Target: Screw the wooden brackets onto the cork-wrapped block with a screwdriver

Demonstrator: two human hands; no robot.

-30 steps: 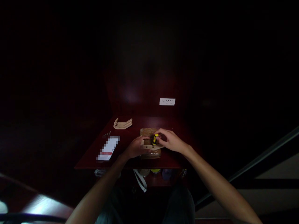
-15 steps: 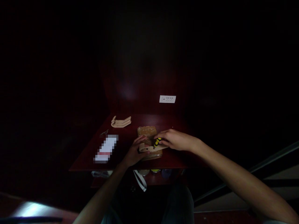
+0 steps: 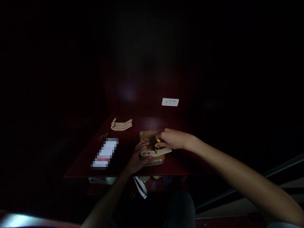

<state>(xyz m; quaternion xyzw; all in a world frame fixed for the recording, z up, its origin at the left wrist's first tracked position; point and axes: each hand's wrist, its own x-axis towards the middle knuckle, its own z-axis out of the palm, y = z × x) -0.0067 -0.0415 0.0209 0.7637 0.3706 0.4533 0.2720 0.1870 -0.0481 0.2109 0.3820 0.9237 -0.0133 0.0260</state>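
Note:
A pale wooden hook piece (image 3: 163, 152) with a curled left end lies across a tape-wrapped brown block (image 3: 148, 135). My left hand (image 3: 139, 158) is closed round the curled end, thumb in front and fingers behind. A dark hole shows in the wood near that end. In my right hand (image 3: 169, 138) is a short yellow-and-black screwdriver (image 3: 157, 147), held nearly upright with its lower end at the wood. Its tip is too small to make out.
Similar wooden pieces (image 3: 121, 124) stand together at the back left of the dark red table (image 3: 80, 166). Several thin screw-like bits (image 3: 104, 135) lie nearer, beside a blurred white sheet (image 3: 105, 152). A white socket plate (image 3: 170, 102) is on the wall. A white strap (image 3: 141, 188) hangs below the table edge.
The screwdriver has gone from slanted to nearly upright, and my right hand has turned and shifted slightly left. My left hand keeps its hold on the wood. The view has shifted a little.

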